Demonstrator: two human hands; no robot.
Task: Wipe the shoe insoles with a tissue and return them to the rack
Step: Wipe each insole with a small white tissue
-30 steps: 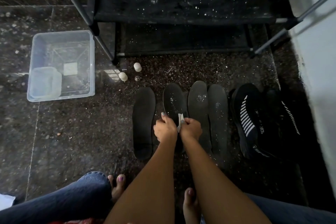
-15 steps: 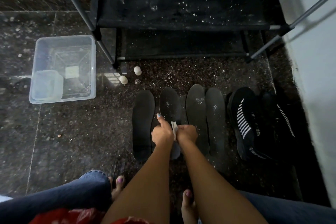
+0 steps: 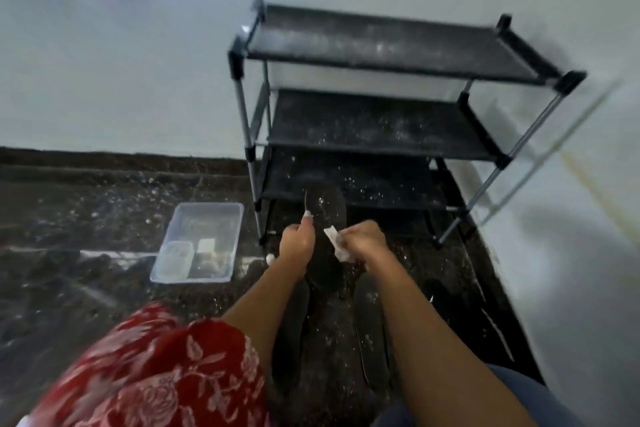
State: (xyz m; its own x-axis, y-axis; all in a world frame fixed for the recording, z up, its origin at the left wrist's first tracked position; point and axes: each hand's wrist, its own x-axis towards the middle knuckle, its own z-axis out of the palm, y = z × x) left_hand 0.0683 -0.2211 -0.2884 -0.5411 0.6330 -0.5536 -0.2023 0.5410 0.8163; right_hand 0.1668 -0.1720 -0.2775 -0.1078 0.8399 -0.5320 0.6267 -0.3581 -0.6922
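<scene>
My left hand (image 3: 297, 243) grips a black insole (image 3: 325, 208) dusted with white specks and holds it lifted off the floor, its toe pointing toward the rack. My right hand (image 3: 363, 240) pinches a crumpled white tissue (image 3: 337, 248) against the insole's right edge. Two more black insoles lie flat on the dark floor below my arms, one on the left (image 3: 291, 329) and one on the right (image 3: 372, 333). The black three-shelf shoe rack (image 3: 381, 45) stands against the white wall just beyond my hands, its shelves bare and dusty.
A clear plastic tub (image 3: 201, 246) holding a smaller container sits on the floor left of the rack. A black sneaker (image 3: 440, 295) lies in shadow at the right by the wall. A small white ball (image 3: 269, 257) rests by my left wrist. My red floral clothing (image 3: 156, 374) fills the lower left.
The insole has come up off the floor in my left hand. The view has swung upward and back, so the whole rack and wall now show. The tissue stays in my right hand.
</scene>
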